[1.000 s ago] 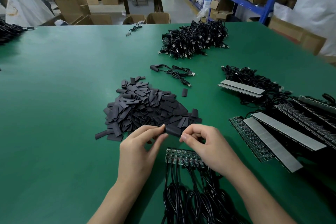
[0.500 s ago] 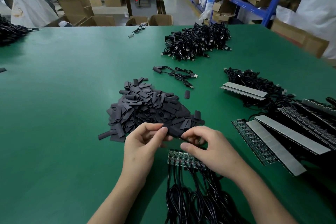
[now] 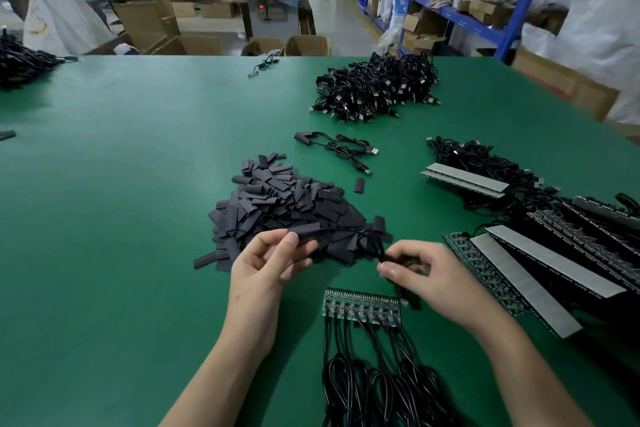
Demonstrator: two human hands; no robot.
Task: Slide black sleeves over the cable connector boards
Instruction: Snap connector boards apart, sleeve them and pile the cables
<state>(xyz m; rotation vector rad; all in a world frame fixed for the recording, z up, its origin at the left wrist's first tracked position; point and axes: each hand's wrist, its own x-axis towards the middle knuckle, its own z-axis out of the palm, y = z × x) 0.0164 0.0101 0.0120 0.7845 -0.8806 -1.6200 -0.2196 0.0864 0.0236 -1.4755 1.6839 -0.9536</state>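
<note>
- The green table [image 3: 104, 218] fills the view.
- At 3 o'clock, long board panels [image 3: 540, 274] with grey strips lie side by side over black wiring.
- At 1 o'clock sits a tangle of cables [image 3: 377, 87].
- At the centre lies a heap of loose black sleeves [image 3: 284, 208], just beyond both hands.
- At 6 o'clock a row of connector boards [image 3: 360, 305] lies flat, its leads trailing toward the person.
- The left hand [image 3: 263, 267] pinches one sleeve [image 3: 308, 230] between thumb and fingertips, over the heap's near edge.
- The right hand [image 3: 426, 274], at 5 o'clock of the heap, curls its fingers round the thin cable [image 3: 370, 243] running from that sleeve.
</note>
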